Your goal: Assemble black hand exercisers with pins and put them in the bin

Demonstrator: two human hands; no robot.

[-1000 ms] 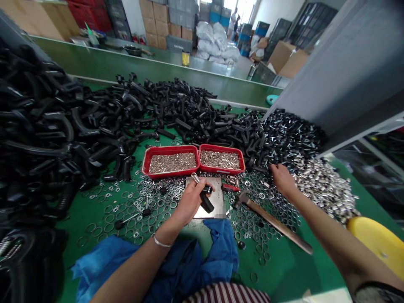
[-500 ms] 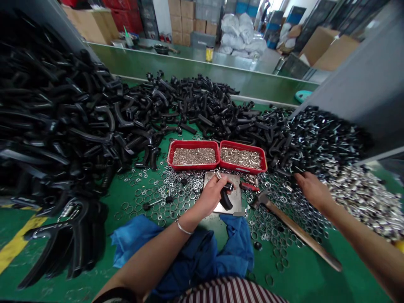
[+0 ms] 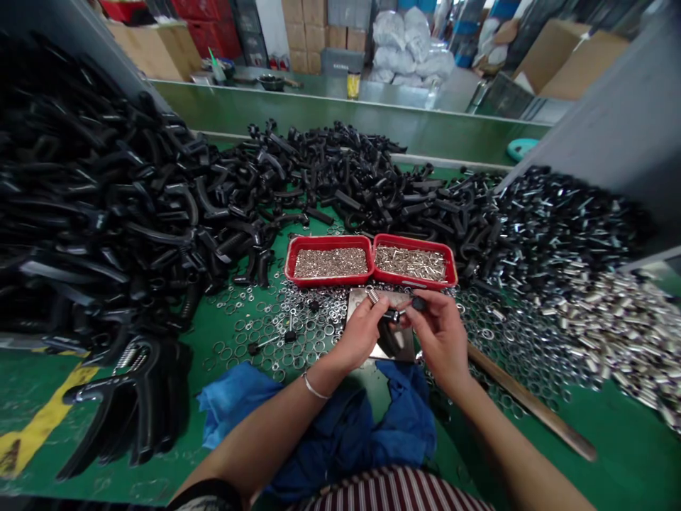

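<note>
My left hand [image 3: 366,332] is closed on a black handle part [image 3: 392,336] with a coiled spring [image 3: 372,293] sticking up by the thumb. Beside it my right hand [image 3: 443,337] pinches a black knob [image 3: 418,304] against the end of that handle part. Both hands are over a metal plate [image 3: 407,348]. Just behind them stand two red trays, the left one [image 3: 329,281] with tiny metal pieces and the right one [image 3: 416,281] with small metal pins.
A hammer [image 3: 532,404] lies to the right among scattered rings. Black handles [image 3: 223,191] are heaped left and behind; black-headed bolts [image 3: 569,220] and metal sleeves [image 3: 617,319] pile up at right. A blue cloth [image 3: 239,397] lies in front.
My right hand has moved left from the edge of the bolt pile to my left hand, and now holds a black knob. My left hand keeps its hold on the handle part.
</note>
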